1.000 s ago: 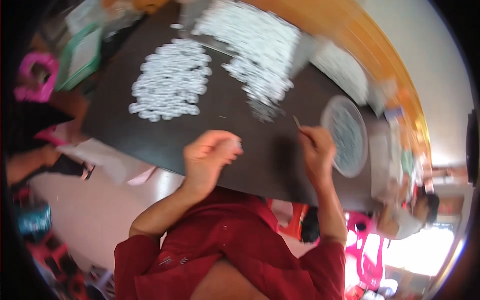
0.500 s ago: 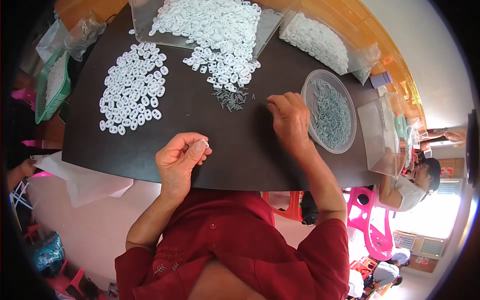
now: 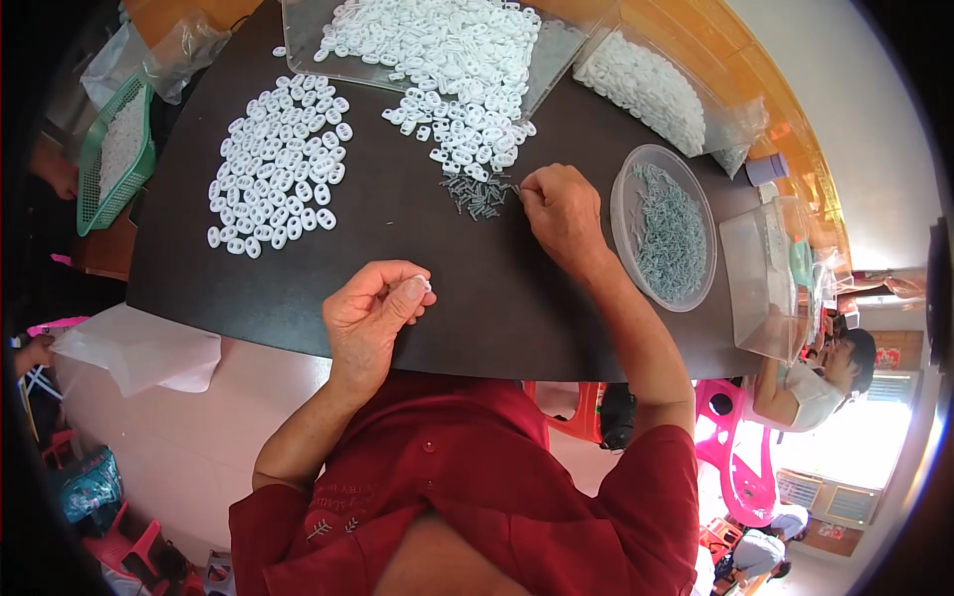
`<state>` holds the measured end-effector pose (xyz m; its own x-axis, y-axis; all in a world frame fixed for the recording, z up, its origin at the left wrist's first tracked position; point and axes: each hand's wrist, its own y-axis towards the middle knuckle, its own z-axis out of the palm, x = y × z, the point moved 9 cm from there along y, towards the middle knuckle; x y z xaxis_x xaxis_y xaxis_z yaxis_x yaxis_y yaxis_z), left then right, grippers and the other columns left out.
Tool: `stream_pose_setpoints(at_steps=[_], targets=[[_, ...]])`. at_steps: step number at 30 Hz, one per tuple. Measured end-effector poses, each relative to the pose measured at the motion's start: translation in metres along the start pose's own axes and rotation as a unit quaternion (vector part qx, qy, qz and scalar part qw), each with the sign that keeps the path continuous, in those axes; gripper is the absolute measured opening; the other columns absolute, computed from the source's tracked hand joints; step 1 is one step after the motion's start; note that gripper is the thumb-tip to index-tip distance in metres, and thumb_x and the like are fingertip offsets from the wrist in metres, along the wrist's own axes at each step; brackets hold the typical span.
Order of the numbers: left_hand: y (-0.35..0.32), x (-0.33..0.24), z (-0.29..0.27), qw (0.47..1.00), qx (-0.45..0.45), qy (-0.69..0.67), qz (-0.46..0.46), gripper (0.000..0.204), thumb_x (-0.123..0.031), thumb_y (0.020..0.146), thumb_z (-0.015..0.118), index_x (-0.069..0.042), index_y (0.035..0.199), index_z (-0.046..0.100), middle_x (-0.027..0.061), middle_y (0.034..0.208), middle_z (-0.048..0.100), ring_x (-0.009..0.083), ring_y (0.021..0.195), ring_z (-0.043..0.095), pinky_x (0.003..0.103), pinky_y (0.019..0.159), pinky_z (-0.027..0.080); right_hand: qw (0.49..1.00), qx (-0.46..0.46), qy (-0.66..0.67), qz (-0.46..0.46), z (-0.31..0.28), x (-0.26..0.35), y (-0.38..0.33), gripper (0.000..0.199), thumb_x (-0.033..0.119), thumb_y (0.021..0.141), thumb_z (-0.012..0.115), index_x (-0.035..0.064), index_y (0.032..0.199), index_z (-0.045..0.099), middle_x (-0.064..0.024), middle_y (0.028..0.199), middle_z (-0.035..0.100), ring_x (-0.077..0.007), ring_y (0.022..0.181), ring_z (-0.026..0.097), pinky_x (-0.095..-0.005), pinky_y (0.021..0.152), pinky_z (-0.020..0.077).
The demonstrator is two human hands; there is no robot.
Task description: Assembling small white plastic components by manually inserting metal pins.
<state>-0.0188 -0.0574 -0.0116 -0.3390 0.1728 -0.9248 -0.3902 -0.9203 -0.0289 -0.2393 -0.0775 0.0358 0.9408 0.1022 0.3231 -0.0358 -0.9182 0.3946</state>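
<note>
1. Your left hand (image 3: 370,316), just left of the frame's centre, is curled nearly closed, thumb and forefinger pinching a small white plastic piece (image 3: 424,283) above the table's near edge.
2. Your right hand (image 3: 562,211), right of centre, is bent knuckles-up with its fingertips closed down at the small heap of dark metal pins (image 3: 479,193); you cannot tell whether a pin is gripped.
3. The pins lie thin and grey on the dark matte table (image 3: 397,238), just below a loose spill of white oval rings (image 3: 459,129).
4. A flat spread of the same rings (image 3: 278,164) sits at upper left.
5. A round clear plastic tub (image 3: 664,226) of greyish metal parts stands right of your right hand.
</note>
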Motion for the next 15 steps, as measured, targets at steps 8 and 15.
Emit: stream_pose_setpoints(at_steps=[8,15], targets=[[-0.001,0.000,-0.001,1.000,-0.018,-0.012,0.001,0.013,-0.008,0.087,0.061,0.004,0.093,0.062,0.0088,0.078,0.064,0.0096,0.066,0.058,0.020,0.058,0.045,1.000,0.003,0.005,-0.002,-0.010,0.004,0.002,0.004,0.004,0.073,0.063,0.0037,0.077,0.061,-0.0106,0.072,0.059,-0.0292,0.073,0.056,-0.0390,0.065,0.0443],[0.001,-0.002,-0.001,1.000,-0.015,0.007,0.011,0.012,-0.007,0.087,0.060,0.003,0.093,0.062,0.0084,0.078,0.064,0.0098,0.066,0.060,0.020,0.057,0.046,1.000,0.004,0.006,-0.023,-0.005,0.005,0.004,0.009,0.004,0.074,0.065,0.0052,0.083,0.064,-0.0095,0.072,0.057,-0.0279,0.074,0.055,-0.0380,0.065,0.0437]])
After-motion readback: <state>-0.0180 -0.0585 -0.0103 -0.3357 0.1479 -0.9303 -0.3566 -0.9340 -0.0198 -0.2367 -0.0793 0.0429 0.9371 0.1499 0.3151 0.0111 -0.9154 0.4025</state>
